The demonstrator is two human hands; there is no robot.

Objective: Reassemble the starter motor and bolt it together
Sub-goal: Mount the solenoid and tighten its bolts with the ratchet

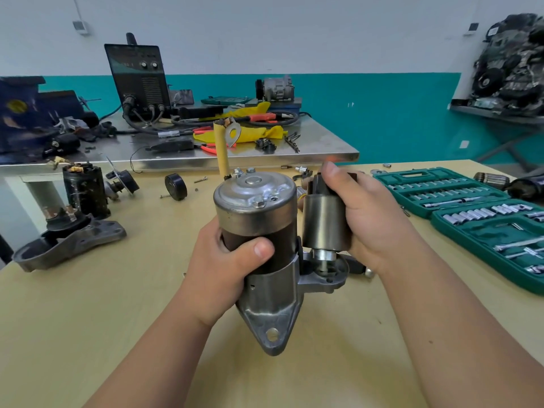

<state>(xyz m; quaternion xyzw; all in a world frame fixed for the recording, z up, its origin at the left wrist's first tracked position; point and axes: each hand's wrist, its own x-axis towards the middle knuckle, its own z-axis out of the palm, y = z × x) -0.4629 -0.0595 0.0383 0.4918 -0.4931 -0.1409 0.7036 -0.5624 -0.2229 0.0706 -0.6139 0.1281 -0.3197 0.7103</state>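
The starter motor (256,207) stands upright above the wooden table (88,304), its silver end cap with bolts on top and its cast nose housing (272,322) pointing down towards me. My left hand (223,266) grips the dark motor body, thumb across the front. The cylindrical solenoid (323,222) sits alongside the motor on the right, its plunger end meeting the housing. My right hand (368,219) grips the solenoid from the right, thumb on its top. A yellow-sleeved lead with a metal terminal lug (232,134) rises behind the motor.
A second dismantled starter (70,219) lies at the left with a black cap (175,187) and loose screws nearby. An open green socket set (477,216) fills the right side. Behind is a steel bench (323,142) with a welder, pliers and yellow cloth.
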